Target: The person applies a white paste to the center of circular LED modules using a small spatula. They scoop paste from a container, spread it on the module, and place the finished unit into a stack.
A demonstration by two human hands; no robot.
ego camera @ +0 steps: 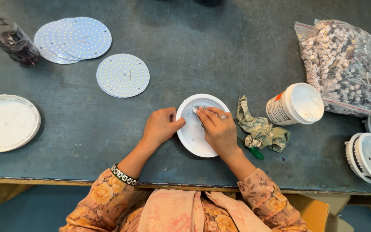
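White dish [193,139] btwn hands; left hand [160,126] at rim; right hand [220,129] inside

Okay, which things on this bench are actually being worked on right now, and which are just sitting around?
In use: white round housing, steadied by left hand; right hand spreads paste inside.

Lying about: open paste tub, crumpled rag, LED discs, bag of connectors, white lid.

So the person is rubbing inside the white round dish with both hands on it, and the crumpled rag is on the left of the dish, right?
Not quite. The crumpled rag lies to the right of the white round dish, not the left. The head view shows it. The rest holds: the left hand steadies the dish's rim and the right hand rubs inside it.
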